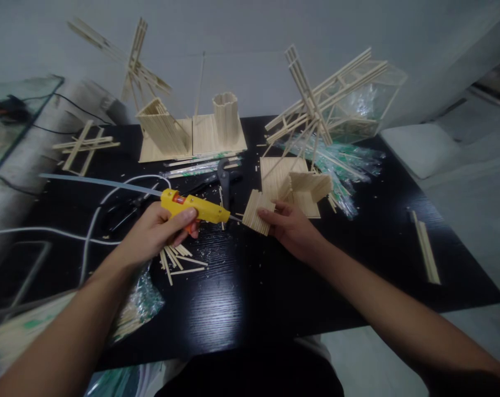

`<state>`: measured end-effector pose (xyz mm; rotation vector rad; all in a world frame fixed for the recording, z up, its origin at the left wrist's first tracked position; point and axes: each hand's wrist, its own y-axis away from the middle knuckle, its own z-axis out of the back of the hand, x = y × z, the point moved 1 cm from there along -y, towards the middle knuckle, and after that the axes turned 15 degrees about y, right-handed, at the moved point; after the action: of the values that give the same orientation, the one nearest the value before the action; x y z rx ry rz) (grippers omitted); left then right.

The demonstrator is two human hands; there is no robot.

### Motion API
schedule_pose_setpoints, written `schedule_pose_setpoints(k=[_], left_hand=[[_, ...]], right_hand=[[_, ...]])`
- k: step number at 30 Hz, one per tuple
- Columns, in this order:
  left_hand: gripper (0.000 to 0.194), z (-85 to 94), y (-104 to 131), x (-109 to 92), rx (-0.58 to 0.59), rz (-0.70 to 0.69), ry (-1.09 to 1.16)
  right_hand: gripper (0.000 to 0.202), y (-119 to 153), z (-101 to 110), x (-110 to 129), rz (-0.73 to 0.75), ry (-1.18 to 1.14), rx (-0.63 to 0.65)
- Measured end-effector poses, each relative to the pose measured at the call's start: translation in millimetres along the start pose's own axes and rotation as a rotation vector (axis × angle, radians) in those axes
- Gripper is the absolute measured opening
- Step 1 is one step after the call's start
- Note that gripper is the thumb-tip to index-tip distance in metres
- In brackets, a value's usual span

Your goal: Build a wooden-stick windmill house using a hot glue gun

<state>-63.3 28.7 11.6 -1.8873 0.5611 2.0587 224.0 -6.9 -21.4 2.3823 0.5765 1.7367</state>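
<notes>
A yellow glue gun [204,208] with a long clear glue stick in its back is gripped in my left hand [167,223]. Its metal nozzle points right and meets, or nearly meets, the left edge of a small panel of wooden sticks [257,214]. My right hand [295,229] holds that panel by its right side, thumb on top. Just behind it stands a stick base [270,171] with low upright walls [310,187]. Loose short sticks [177,259] lie below my left hand.
Two stick towers [226,121] [165,129] and windmill-like stick frames [310,107] stand at the back. Pliers [224,179], plastic-wrapped sticks [353,160] and a white cable [93,220] lie on the black table [316,298]. More sticks [426,251] lie at right.
</notes>
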Motion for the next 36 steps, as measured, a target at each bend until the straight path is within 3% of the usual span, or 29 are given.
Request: schedule_pose_setpoints(k=[4, 36], left_hand=[[0.051, 3.0, 0.2, 3.0, 0.039, 0.074, 0.066], [0.056, 2.3, -1.1, 0.5, -0.032, 0.096, 0.022]], right_hand=[[0.035, -0.1, 0.7, -0.9, -0.004, 0.014, 0.004], [0.031, 5.1, -6.0, -1.3, 0.000, 0.092, 0.088]])
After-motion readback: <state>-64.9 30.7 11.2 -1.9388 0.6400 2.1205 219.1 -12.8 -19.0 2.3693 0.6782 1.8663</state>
